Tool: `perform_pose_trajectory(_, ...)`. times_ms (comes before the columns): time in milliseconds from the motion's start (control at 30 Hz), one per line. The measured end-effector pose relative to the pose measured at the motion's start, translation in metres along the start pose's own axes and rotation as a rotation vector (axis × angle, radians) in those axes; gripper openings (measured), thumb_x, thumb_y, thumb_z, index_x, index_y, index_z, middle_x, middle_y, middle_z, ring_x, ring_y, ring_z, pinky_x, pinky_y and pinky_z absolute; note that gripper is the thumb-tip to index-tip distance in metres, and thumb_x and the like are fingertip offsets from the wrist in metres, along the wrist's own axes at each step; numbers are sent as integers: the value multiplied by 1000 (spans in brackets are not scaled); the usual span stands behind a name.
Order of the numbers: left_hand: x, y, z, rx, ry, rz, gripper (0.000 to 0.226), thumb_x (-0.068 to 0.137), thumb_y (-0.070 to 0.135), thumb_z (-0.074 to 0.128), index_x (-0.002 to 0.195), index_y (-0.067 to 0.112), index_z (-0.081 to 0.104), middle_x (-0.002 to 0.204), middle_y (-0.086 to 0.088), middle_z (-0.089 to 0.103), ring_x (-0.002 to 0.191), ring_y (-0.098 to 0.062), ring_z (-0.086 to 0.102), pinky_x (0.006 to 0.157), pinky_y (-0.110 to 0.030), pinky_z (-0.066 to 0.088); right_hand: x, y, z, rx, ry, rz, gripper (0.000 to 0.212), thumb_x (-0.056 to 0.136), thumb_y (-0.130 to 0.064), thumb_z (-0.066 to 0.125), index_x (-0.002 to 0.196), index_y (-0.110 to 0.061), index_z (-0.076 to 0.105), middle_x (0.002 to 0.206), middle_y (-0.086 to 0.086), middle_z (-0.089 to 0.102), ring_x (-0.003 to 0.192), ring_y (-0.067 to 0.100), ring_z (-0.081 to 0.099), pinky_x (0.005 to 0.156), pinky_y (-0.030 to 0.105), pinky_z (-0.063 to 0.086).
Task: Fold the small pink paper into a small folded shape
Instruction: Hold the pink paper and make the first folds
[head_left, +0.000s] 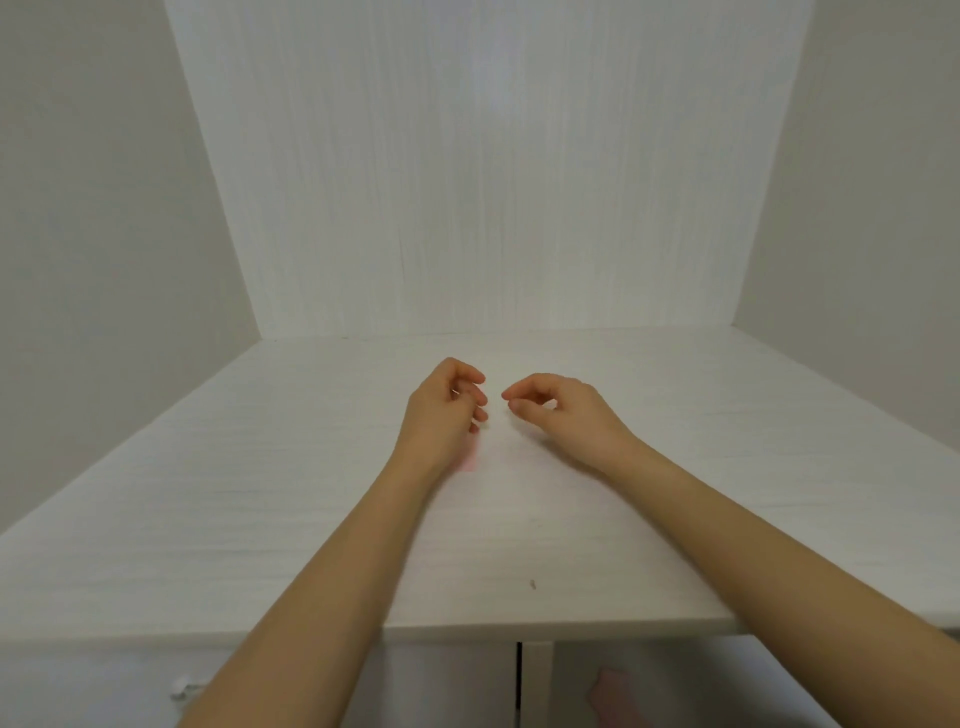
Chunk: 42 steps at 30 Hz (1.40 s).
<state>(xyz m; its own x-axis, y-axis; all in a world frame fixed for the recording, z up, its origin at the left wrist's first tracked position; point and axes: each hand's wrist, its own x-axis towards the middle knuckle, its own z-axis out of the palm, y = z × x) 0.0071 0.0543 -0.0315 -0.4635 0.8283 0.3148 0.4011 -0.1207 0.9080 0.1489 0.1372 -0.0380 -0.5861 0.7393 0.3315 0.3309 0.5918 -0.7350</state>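
Note:
A small pale pink paper (470, 459) lies flat on the white table (260, 493), washed out by the light and partly hidden by my left wrist. My left hand (444, 410) hovers just beyond it, fingers loosely curled, with nothing visible in them. My right hand (558, 410) is a short gap to the right, its thumb and forefinger curved toward each other and nothing visible between them. Neither hand touches the paper as far as I can see.
A white panel (493, 182) rises at the table's back edge, with plain walls on both sides. A small dark speck (532, 584) sits near the front edge. Below the table, cabinet fronts and a blurred pinkish shape (618, 696) show.

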Motion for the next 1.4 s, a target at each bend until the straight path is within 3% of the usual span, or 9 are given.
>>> perform_pose_trajectory(100,1,1,-8,146,90,27,37,82,-5,39,100,19,60,101,3,61,94,-13,58,80,-27,47,-4,-3,6,-146,-121,-73,28,92,-32,58,118,-24,63,116,-8,60,109,7,51,90,22,38)
perform_pose_trajectory(233,-1,0,-17,580,-95,-97,42,90,15,44,131,26,48,131,1,48,130,-22,37,107,-39,28,-7,-4,10,-274,-216,-74,41,90,-43,57,129,-28,54,130,-5,52,124,14,40,105,34,32)
perform_pose_trajectory(333,-1,-6,-18,688,-263,-126,52,89,28,47,140,31,36,140,3,45,135,-20,30,107,-41,21,-10,-7,8,-350,-256,-66,58,87,-55,55,137,-27,46,138,-6,46,131,14,32,108,36,25)
perform_pose_trajectory(500,-2,-7,-17,723,-252,-59,49,81,28,57,129,34,48,120,8,49,122,-17,37,91,-35,22,-12,-7,16,-482,-295,-92,76,82,-69,49,143,-26,39,144,-6,40,132,15,29,107,37,19)
perform_pose_trajectory(700,-3,-5,-15,499,-249,-89,39,68,27,59,107,32,59,107,4,55,103,-17,51,96,-38,40,-10,-4,17,-465,-265,-87,64,86,-63,50,141,-29,42,139,-5,44,128,15,33,102,34,21)
perform_pose_trajectory(833,-5,-1,-14,104,-123,-42,30,77,11,60,104,22,63,109,-3,59,83,-17,58,68,-26,48,-8,-7,10,-211,-168,-4,43,89,-49,56,125,-25,58,126,-6,56,118,12,48,98,30,36)
perform_pose_trajectory(933,-2,3,-15,-20,-27,5,23,86,10,61,107,17,64,112,-3,63,89,-20,63,80,-35,52,-9,-12,4,121,-118,60,19,88,-37,63,94,-22,71,98,-7,69,91,8,62,79,23,44)
perform_pose_trajectory(1067,-1,5,-15,-89,1,-2,21,89,16,62,109,14,64,111,-5,65,98,-22,65,89,-44,54,-8,-14,3,277,-65,56,10,88,-25,65,81,-22,72,81,-11,70,76,3,63,74,21,46)
perform_pose_trajectory(1400,-1,6,-13,-202,-8,-3,19,94,19,57,105,6,66,95,0,69,87,-14,66,72,-28,57,-7,-19,2,511,31,104,24,93,-28,59,111,-12,60,94,4,70,72,14,66,66,26,51)
